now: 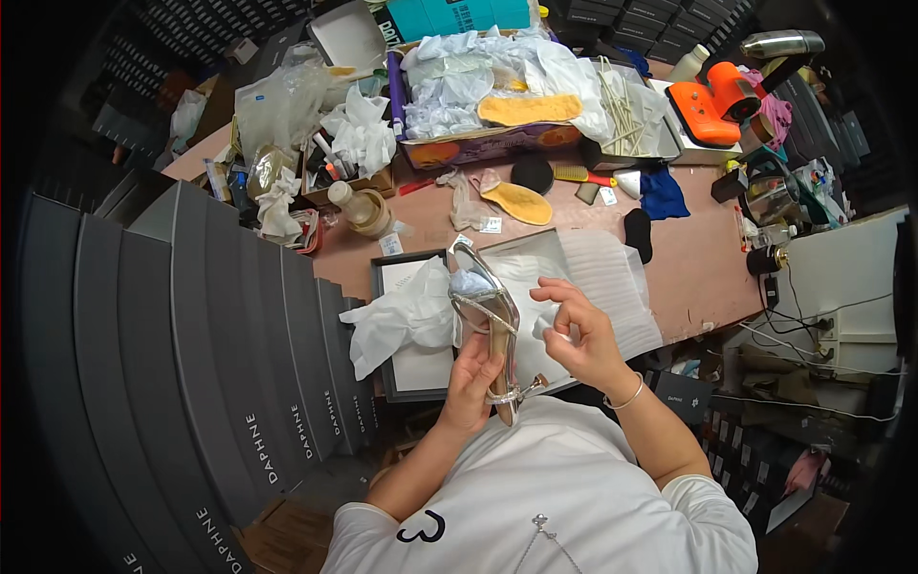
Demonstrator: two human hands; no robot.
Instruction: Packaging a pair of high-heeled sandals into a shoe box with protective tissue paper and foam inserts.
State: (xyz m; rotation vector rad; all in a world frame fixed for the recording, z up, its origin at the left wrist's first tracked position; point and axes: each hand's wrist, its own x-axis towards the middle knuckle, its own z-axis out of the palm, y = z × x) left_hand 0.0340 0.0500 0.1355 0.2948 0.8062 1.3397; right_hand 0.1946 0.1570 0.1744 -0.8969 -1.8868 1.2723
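My left hand (469,383) is wrapped round the middle of a silver strappy high-heeled sandal (502,335). The sandal stands nearly on end, toe away from me, its thin heel sticking out to the right. Pale stuffing paper (469,281) sits under the toe straps. Just right of the sandal, my right hand (583,340) has its fingers curled in a pinch on a small white wad (546,322), whose material I cannot make out. Beneath both hands lies an open grey shoe box (413,394) with crumpled white tissue paper (406,316) over it.
A sheet of white foam wrap (612,277) lies right of the box. Behind are yellow pads (521,201), a brush (579,175), a bottle (359,209) and a carton (478,151) of wrapped paper. An orange device (708,110) stands back right. Dark shoe boxes (210,364) stack up left.
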